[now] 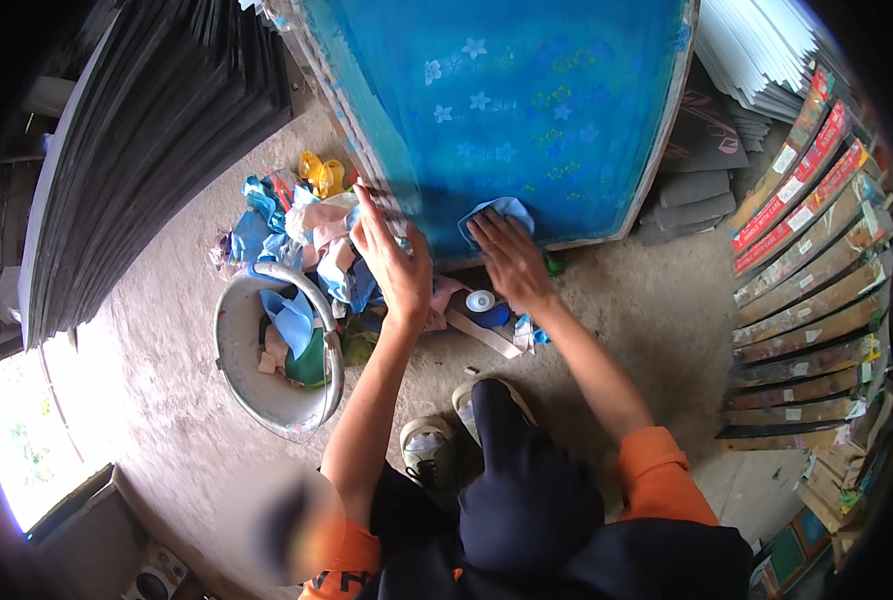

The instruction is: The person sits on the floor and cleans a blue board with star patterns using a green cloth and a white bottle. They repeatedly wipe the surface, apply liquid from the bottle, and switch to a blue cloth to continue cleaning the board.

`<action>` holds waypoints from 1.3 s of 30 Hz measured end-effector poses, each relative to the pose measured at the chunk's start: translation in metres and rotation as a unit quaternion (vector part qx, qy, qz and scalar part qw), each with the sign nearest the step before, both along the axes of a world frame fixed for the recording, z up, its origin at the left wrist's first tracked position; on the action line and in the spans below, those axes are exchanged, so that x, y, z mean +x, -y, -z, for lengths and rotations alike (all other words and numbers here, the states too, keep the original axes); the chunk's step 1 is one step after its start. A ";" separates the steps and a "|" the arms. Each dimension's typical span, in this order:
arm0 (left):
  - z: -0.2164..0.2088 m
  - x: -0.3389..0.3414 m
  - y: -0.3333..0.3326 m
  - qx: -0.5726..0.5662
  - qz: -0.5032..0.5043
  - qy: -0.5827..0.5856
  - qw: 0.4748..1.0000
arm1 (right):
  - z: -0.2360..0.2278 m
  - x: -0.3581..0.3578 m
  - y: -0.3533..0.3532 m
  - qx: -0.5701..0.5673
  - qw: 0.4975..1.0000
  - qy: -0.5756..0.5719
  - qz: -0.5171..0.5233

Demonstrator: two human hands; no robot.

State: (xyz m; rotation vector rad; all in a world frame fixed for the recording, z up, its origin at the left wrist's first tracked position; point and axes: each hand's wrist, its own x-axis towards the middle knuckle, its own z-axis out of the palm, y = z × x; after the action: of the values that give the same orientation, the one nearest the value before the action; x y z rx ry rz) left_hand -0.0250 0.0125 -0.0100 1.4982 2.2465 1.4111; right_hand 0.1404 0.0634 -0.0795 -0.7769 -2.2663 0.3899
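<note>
A large blue printing screen [526,120] with a pale frame and small flower patterns stands tilted in front of me. My left hand [394,262] is at the lower part of its left frame edge, fingers stretched along the edge and steadying it; their far side is partly hidden. My right hand [509,258] presses a light blue cloth [515,208] against the screen near its bottom edge. The cloth shows around my fingertips, and the palm side is hidden.
A dirty white bucket [228,350] holding rags stands left of my feet. Crumpled rags [331,235] and a round white-and-blue container [480,300] lie below the screen. Dark sheets [156,140] are stacked at left; a rack of worn frames [806,330] stands at right.
</note>
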 end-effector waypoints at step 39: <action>-0.003 0.001 0.001 -0.028 0.003 -0.081 0.996 | 0.000 0.037 -0.031 0.058 0.991 0.109 0.042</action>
State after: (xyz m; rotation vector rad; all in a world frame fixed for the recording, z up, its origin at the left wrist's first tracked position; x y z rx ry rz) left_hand -0.0237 0.0114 -0.0066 1.6553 2.3478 1.2570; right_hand 0.1775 0.0949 -0.0794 -0.8890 -2.4237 0.1366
